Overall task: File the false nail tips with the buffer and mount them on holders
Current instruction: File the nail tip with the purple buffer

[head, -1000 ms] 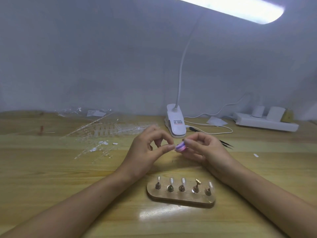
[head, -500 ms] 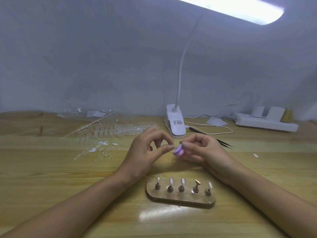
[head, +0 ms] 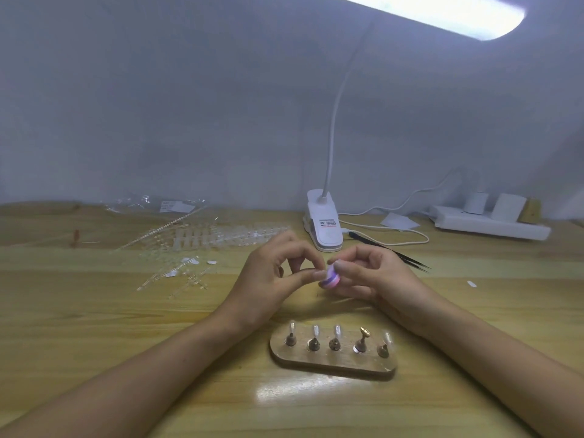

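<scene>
Wooden desk (head: 94, 343): tweezers (head: 407, 259) partly behind right hand (head: 379, 276) with buffer (head: 330, 278), holder stand (head: 331, 363) nearer.

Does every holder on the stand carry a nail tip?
No, the fourth holder from the left shows a bare gold top.

Your left hand (head: 267, 279) and right hand (head: 379, 278) are bare. Your left forearm (head: 142, 374) and right forearm (head: 493, 352) are bare too, uncovered from the wrists down to the lower corners of the view. The thumbnails (head: 340, 265) that show are short and plain, with a pale sheen.
</scene>
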